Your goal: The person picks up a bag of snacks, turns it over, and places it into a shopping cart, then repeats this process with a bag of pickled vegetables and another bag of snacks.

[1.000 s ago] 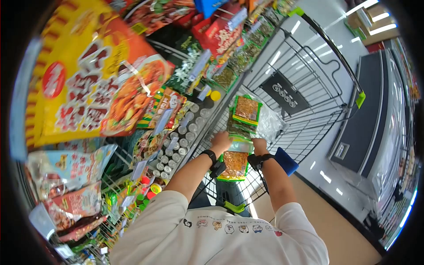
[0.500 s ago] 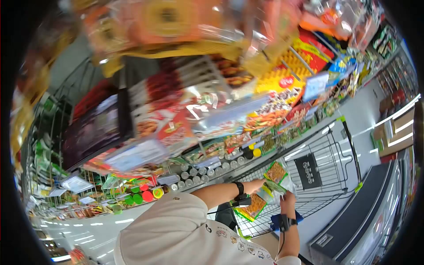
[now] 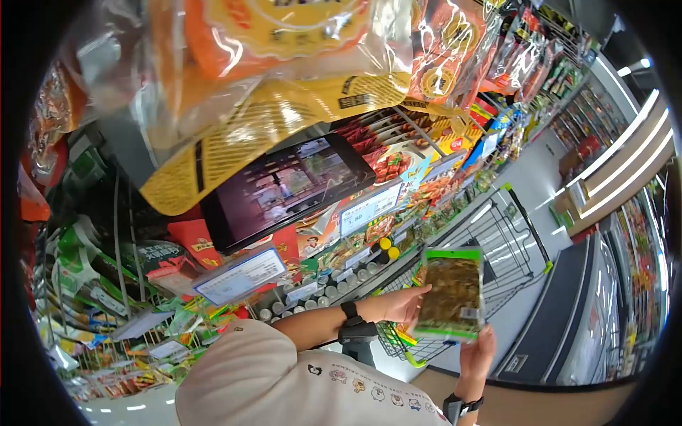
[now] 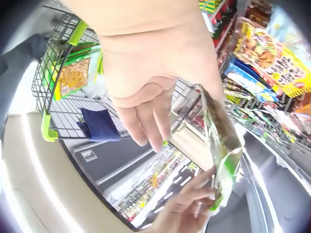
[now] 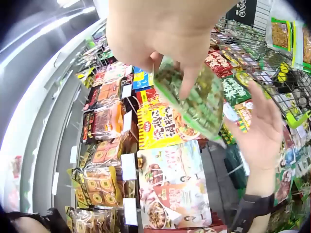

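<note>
A clear, green-edged food packet [image 3: 451, 295] with brownish-green contents is held up in front of the shopping cart [image 3: 536, 248]. My right hand [image 3: 477, 349] pinches it by its lower right corner; in the right wrist view a finger of that hand [image 5: 165, 39] lies across the packet [image 5: 206, 99]. My left hand [image 3: 398, 304] is at the packet's left edge, its fingers straight. In the left wrist view the left hand [image 4: 150, 73] shows extended fingers beside the packet [image 4: 224, 128]. Another green-edged packet [image 4: 74, 77] lies in the cart, its contents orange-brown.
A shelf of bagged foods runs along the left, with a lit-screen device [image 3: 291, 186] lying on it behind price tags [image 3: 240, 275]. Large hanging bags [image 3: 284, 78] come close above. A dark-topped case [image 3: 550, 305] stands right of the cart. Dark blue cloth [image 4: 99, 124] hangs at the cart.
Both hands were down in the cart among the packets; the right hand now holds one raised in front of it. The head view has swung toward the shelf.
</note>
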{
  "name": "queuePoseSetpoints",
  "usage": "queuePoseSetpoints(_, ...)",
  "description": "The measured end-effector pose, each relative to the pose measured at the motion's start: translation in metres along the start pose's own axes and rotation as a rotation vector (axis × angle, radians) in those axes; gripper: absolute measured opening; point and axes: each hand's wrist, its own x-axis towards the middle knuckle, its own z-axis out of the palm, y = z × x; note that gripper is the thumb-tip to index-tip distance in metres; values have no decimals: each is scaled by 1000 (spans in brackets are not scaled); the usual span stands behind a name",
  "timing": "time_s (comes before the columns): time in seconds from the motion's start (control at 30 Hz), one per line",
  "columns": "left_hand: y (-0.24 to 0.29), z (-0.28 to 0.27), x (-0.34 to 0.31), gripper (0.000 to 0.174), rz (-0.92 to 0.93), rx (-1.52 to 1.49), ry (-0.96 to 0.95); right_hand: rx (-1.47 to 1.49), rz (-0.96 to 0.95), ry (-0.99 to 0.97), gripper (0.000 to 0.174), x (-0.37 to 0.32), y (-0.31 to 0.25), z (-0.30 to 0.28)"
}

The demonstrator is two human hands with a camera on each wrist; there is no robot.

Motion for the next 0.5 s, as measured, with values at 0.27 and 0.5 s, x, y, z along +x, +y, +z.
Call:
queuePoseSetpoints(0.27,10,38,-51,44,270,618,233,-244,127,-136,15,-45,41,-8)
queuePoseSetpoints(0.5,28,78,-87,43,389,1159,167,-652,-30,-270,29,11,35,16)
